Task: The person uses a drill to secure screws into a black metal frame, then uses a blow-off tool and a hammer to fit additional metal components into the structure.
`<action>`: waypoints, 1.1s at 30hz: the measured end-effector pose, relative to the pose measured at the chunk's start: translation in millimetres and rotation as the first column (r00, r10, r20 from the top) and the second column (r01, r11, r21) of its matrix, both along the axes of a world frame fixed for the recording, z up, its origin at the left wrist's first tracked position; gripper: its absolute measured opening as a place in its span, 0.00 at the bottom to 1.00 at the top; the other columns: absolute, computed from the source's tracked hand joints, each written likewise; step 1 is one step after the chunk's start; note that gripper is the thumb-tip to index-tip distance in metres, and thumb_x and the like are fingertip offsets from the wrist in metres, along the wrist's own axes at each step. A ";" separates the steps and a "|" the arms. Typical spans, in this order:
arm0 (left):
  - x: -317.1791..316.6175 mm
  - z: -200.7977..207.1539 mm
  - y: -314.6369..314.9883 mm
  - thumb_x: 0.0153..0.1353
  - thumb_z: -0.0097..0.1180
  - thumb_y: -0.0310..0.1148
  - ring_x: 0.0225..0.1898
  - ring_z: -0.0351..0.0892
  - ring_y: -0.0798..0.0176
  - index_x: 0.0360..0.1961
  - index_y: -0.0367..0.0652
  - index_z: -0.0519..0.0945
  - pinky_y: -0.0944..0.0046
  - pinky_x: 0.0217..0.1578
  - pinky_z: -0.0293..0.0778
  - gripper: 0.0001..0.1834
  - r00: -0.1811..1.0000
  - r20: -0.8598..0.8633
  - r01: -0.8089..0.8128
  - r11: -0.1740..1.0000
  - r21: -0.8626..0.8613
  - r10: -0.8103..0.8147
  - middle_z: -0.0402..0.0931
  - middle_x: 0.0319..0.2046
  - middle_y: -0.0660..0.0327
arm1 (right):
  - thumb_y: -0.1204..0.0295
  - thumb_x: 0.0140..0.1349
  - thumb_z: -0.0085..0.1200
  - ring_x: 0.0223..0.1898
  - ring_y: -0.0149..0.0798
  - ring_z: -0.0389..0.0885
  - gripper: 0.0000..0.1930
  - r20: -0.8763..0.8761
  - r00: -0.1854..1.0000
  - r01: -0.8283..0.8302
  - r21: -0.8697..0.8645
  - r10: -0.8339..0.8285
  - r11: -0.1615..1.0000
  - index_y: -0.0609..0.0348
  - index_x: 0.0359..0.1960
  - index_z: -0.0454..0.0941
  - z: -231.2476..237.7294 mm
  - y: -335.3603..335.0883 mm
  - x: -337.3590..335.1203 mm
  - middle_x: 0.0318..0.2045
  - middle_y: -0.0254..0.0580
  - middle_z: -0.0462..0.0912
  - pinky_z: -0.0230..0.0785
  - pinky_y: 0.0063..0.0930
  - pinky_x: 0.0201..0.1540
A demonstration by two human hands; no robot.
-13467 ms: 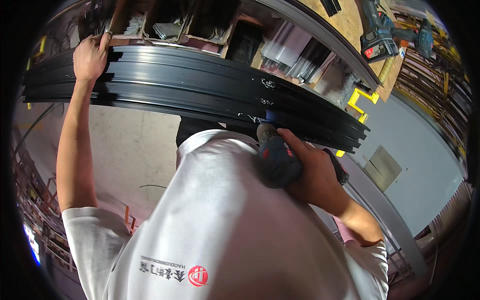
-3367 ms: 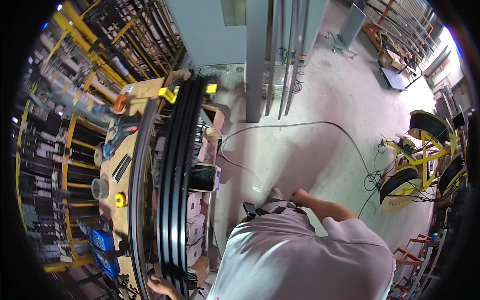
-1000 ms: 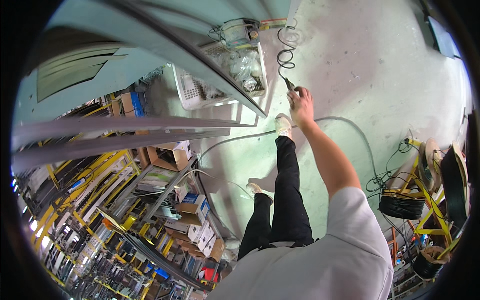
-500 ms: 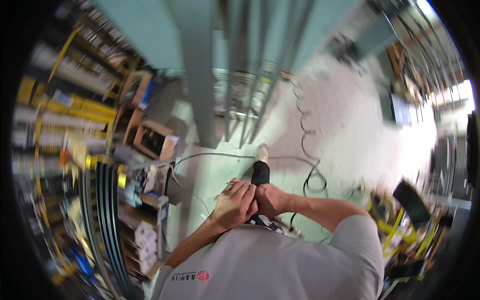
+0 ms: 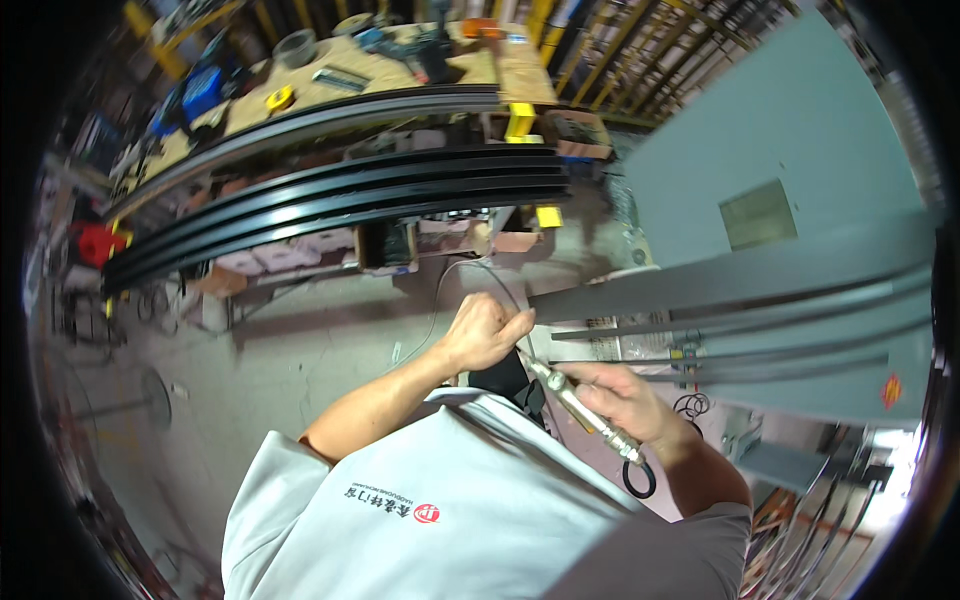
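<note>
My right hand (image 5: 622, 398) is wrapped round a slim silver air tool (image 5: 590, 415), held at a slant. A lever lies along its side, and a black hose loops at its rear end. The tool's narrow front end points up and left toward my left hand (image 5: 484, 332). That hand is closed, its thumb pressed to the fingers; what it pinches, if anything, is hidden. Just beyond its thumb is the end of a wide dark grey metal profile (image 5: 700, 290), which reaches off to the right. I cannot tell whether the hand touches it.
Long black profiles (image 5: 340, 190) lie across yellow supports ahead, before a wooden workbench (image 5: 480, 68) carrying tools. A large grey-green panel (image 5: 690, 190) with a rectangular opening stands at right. Thinner grey profiles (image 5: 620, 332) run below the wide one. A thin hose (image 5: 436, 300) trails on the floor.
My view has swung left, bringing the workbench and black profiles in front and the grey profiles to the right. My hands were together; now they are apart and the tool shows in the right.
</note>
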State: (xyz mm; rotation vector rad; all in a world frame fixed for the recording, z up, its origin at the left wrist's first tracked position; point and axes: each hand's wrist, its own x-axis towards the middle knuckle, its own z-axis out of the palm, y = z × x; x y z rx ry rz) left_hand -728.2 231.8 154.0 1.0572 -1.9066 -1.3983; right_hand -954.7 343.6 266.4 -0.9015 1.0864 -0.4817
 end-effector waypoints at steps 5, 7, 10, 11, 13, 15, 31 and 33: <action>27.6 -4.0 -59.8 0.69 0.58 0.42 0.14 0.67 0.51 0.16 0.33 0.77 0.51 0.22 0.69 0.27 0.952 -0.011 -0.306 0.950 -0.066 0.306 0.68 0.12 0.48 | 0.67 0.72 0.56 0.41 0.26 0.77 0.34 -0.008 0.975 -0.222 0.014 0.222 0.975 0.66 0.76 0.62 25.6 -100.8 27.2 0.41 0.34 0.81 0.71 0.24 0.48; 28.9 -4.6 -81.2 0.67 0.58 0.41 0.18 0.77 0.43 0.19 0.36 0.81 0.49 0.26 0.76 0.23 0.927 -0.012 -0.373 0.917 -0.140 0.375 0.75 0.15 0.48 | 0.67 0.71 0.56 0.41 0.28 0.79 0.35 -0.079 0.962 -0.254 0.098 0.262 0.962 0.64 0.77 0.59 29.9 -133.8 40.9 0.42 0.37 0.82 0.73 0.25 0.47; 32.2 -18.2 -115.4 0.65 0.60 0.37 0.24 0.80 0.45 0.26 0.37 0.84 0.51 0.30 0.77 0.15 0.883 -0.157 -0.470 0.830 -0.301 0.443 0.79 0.21 0.50 | 0.70 0.70 0.56 0.37 0.29 0.83 0.34 -0.177 0.947 -0.245 0.151 0.270 0.958 0.57 0.78 0.61 22.7 -181.0 39.7 0.38 0.38 0.84 0.79 0.24 0.40; 36.5 -31.0 -128.3 0.64 0.61 0.34 0.25 0.80 0.46 0.29 0.37 0.84 0.53 0.30 0.77 0.11 0.872 -0.212 -0.490 0.790 -0.369 0.441 0.79 0.23 0.50 | 0.72 0.71 0.54 0.33 0.27 0.80 0.33 -0.200 0.943 -0.232 0.183 0.267 0.955 0.57 0.77 0.63 27.3 -203.2 34.7 0.33 0.34 0.81 0.76 0.23 0.37; 55.9 -67.9 -148.3 0.61 0.61 0.25 0.35 0.81 0.48 0.40 0.36 0.83 0.56 0.37 0.77 0.07 0.861 -0.217 -0.509 0.772 -0.381 0.461 0.79 0.33 0.50 | 0.76 0.69 0.51 0.24 0.23 0.73 0.30 -0.386 0.899 -0.139 0.198 0.208 0.970 0.56 0.75 0.68 25.0 -242.4 21.5 0.24 0.28 0.77 0.68 0.21 0.29; 96.5 -92.8 -165.0 0.62 0.57 0.21 0.34 0.80 0.51 0.44 0.35 0.82 0.57 0.38 0.77 0.09 0.783 -0.235 -0.617 0.673 -0.407 0.576 0.79 0.34 0.52 | 0.77 0.69 0.51 0.22 0.22 0.70 0.29 -0.502 0.815 -0.209 0.210 0.289 0.955 0.50 0.73 0.72 27.3 -274.6 7.0 0.23 0.25 0.74 0.64 0.20 0.26; 283.2 -132.3 -219.0 0.67 0.53 0.26 0.49 0.79 0.43 0.49 0.32 0.82 0.52 0.52 0.76 0.13 0.455 0.125 -0.663 0.429 -0.613 0.882 0.81 0.46 0.46 | 0.77 0.63 0.51 0.26 0.27 0.77 0.33 -0.458 0.600 -0.540 0.372 0.655 0.755 0.45 0.73 0.71 -29.7 -397.1 68.5 0.24 0.32 0.80 0.73 0.27 0.32; 303.7 -135.2 -233.1 0.68 0.53 0.28 0.50 0.79 0.42 0.51 0.33 0.82 0.52 0.53 0.76 0.14 0.474 0.137 -0.637 0.446 -0.629 0.870 0.81 0.47 0.46 | 0.78 0.63 0.51 0.27 0.25 0.77 0.33 -0.457 0.686 -0.472 0.312 0.566 0.824 0.46 0.73 0.72 -36.2 -400.9 67.4 0.24 0.31 0.80 0.72 0.26 0.31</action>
